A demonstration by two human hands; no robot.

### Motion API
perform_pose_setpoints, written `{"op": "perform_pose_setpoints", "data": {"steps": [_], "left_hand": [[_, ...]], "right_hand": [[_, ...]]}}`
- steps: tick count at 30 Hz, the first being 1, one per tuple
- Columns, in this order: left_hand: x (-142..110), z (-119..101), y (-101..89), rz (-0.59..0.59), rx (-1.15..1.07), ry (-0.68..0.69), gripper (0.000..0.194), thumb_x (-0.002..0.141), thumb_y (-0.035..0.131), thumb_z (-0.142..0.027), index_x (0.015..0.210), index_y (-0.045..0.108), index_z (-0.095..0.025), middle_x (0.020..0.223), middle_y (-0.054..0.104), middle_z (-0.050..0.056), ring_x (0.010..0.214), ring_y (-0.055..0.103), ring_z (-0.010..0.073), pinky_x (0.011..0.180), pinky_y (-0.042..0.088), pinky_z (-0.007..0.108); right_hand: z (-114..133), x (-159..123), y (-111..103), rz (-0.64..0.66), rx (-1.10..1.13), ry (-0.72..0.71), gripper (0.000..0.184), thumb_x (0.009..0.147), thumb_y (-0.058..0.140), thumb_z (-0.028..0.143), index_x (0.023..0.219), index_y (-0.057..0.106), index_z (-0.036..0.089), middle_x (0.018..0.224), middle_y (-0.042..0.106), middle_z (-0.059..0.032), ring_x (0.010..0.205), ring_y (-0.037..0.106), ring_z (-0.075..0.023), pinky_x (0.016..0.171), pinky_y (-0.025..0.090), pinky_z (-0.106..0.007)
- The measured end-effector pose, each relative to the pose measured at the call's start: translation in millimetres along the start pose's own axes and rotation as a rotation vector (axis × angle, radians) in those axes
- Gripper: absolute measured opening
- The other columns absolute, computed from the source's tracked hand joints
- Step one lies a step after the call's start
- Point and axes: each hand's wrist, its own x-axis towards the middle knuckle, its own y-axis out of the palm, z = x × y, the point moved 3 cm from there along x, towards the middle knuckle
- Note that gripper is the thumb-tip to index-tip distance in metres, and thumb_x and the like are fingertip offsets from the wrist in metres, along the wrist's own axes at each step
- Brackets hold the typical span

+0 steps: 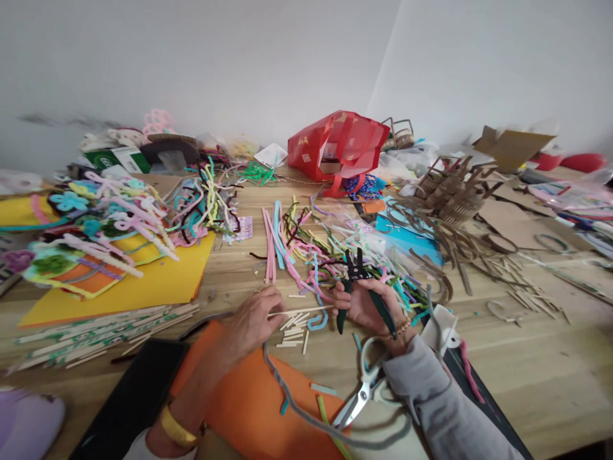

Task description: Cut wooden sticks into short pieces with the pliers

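My left hand [253, 319] pinches a thin wooden stick [299, 312] at its end, and the stick reaches across toward my other hand. My right hand [366, 308] grips green-handled wire cutters [357, 281] with black jaws pointing up. Short cut wooden sticks [292, 331] lie on the tabletop below the long one. A tangle of multicoloured pipe cleaners [311, 262] spreads just beyond both hands. Steel-bladed scissors [360, 395] lie near my right wrist, partly under my grey sleeve. A grey pipe cleaner [287, 399] curves across an orange felt sheet [249, 399] under my left forearm.
Pipe-cleaner flowers [105, 223] lie on yellow card [119, 287] at left, with bundled wooden sticks [96, 335] in front. A red bag [338, 147] stands at the back, and cardboard strips and a slatted cardboard model [454, 195] spread across the right.
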Motion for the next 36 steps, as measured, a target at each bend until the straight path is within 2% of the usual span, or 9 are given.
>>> {"op": "perform_pose_setpoints", "data": {"steps": [4, 7, 10, 14, 17, 21, 26, 33, 36], "left_hand": [[8.5, -1.3, 8.4, -0.125, -0.048, 0.089, 0.009, 0.082, 0.058, -0.012, 0.076, 0.059, -0.018, 0.107, 0.065, 0.008, 0.105, 0.058, 0.022, 0.092, 0.043, 0.036], [11.4, -5.3, 17.7, -0.116, -0.063, 0.135, 0.009, 0.084, 0.056, -0.01, 0.079, 0.059, -0.017, 0.114, 0.065, 0.01, 0.112, 0.055, 0.0223, 0.097, 0.042, 0.036], [12.1, -9.1, 22.8, -0.084, -0.068, 0.171, 0.009, 0.088, 0.052, -0.012, 0.087, 0.06, -0.017, 0.112, 0.065, 0.009, 0.11, 0.055, 0.0208, 0.096, 0.043, 0.035], [9.2, -10.9, 21.3, -0.067, -0.03, 0.17, 0.011, 0.092, 0.049, -0.017, 0.092, 0.06, -0.018, 0.097, 0.066, 0.006, 0.097, 0.058, 0.0194, 0.087, 0.045, 0.032], [5.8, -11.1, 17.5, -0.038, 0.013, 0.131, 0.012, 0.093, 0.049, -0.021, 0.086, 0.059, -0.018, 0.086, 0.064, 0.004, 0.086, 0.058, 0.0187, 0.08, 0.044, 0.03], [2.7, -8.9, 14.2, -0.005, 0.04, 0.063, 0.014, 0.092, 0.05, -0.025, 0.085, 0.059, -0.019, 0.084, 0.065, 0.003, 0.082, 0.059, 0.0182, 0.076, 0.042, 0.029], [3.1, -4.3, 10.0, -0.045, -0.026, -0.028, 0.014, 0.088, 0.053, -0.026, 0.079, 0.061, -0.019, 0.079, 0.066, 0.002, 0.077, 0.06, 0.0172, 0.072, 0.041, 0.026], [-1.3, 5.6, -10.6, 0.09, -0.326, -0.136, 0.023, 0.079, 0.061, -0.036, 0.066, 0.064, -0.018, 0.058, 0.06, -0.001, 0.055, 0.05, 0.0123, 0.054, 0.036, 0.022], [-5.7, 17.4, -23.9, 0.084, -0.526, -0.234, 0.026, 0.075, 0.064, -0.04, 0.065, 0.062, -0.016, 0.054, 0.057, -0.003, 0.051, 0.048, 0.0101, 0.05, 0.036, 0.02]], "right_hand": [[-0.2, -0.3, 0.2, 0.004, -0.01, 0.01, 0.027, 0.076, 0.052, 0.036, 0.09, 0.061, 0.015, 0.083, 0.047, -0.0063, 0.073, 0.041, -0.0189, 0.08, 0.044, -0.041], [-0.6, -0.4, -0.2, 0.005, -0.014, 0.013, 0.027, 0.076, 0.051, 0.037, 0.09, 0.061, 0.016, 0.083, 0.048, -0.0065, 0.073, 0.041, -0.0193, 0.079, 0.045, -0.041], [-0.8, 0.0, -1.0, 0.0, -0.01, 0.007, 0.027, 0.077, 0.051, 0.037, 0.089, 0.061, 0.016, 0.08, 0.046, -0.0053, 0.073, 0.041, -0.0191, 0.079, 0.044, -0.041], [-0.8, 0.5, -0.7, -0.001, -0.01, 0.007, 0.027, 0.075, 0.053, 0.037, 0.088, 0.061, 0.015, 0.077, 0.044, -0.004, 0.07, 0.04, -0.0181, 0.078, 0.044, -0.041], [-0.4, 0.3, 0.5, -0.004, -0.011, 0.01, 0.027, 0.074, 0.054, 0.036, 0.088, 0.061, 0.014, 0.077, 0.043, -0.0042, 0.071, 0.041, -0.0184, 0.079, 0.044, -0.041], [0.1, -0.4, 1.6, -0.008, -0.009, 0.013, 0.027, 0.075, 0.054, 0.037, 0.088, 0.06, 0.015, 0.078, 0.043, -0.0039, 0.073, 0.041, -0.0186, 0.081, 0.044, -0.041], [-0.3, -1.0, 2.6, -0.012, -0.006, 0.01, 0.027, 0.076, 0.051, 0.037, 0.09, 0.059, 0.016, 0.081, 0.045, -0.0055, 0.076, 0.042, -0.0196, 0.082, 0.043, -0.041], [-1.2, -6.8, 12.5, 0.037, -0.003, -0.067, 0.036, 0.068, 0.058, 0.043, 0.092, 0.06, 0.015, 0.079, 0.045, -0.0042, 0.073, 0.041, -0.0193, 0.083, 0.042, -0.042], [-1.4, -10.0, 16.3, 0.092, -0.015, -0.107, 0.041, 0.064, 0.062, 0.045, 0.091, 0.06, 0.015, 0.076, 0.044, -0.0027, 0.07, 0.041, -0.0181, 0.081, 0.043, -0.041]]}}
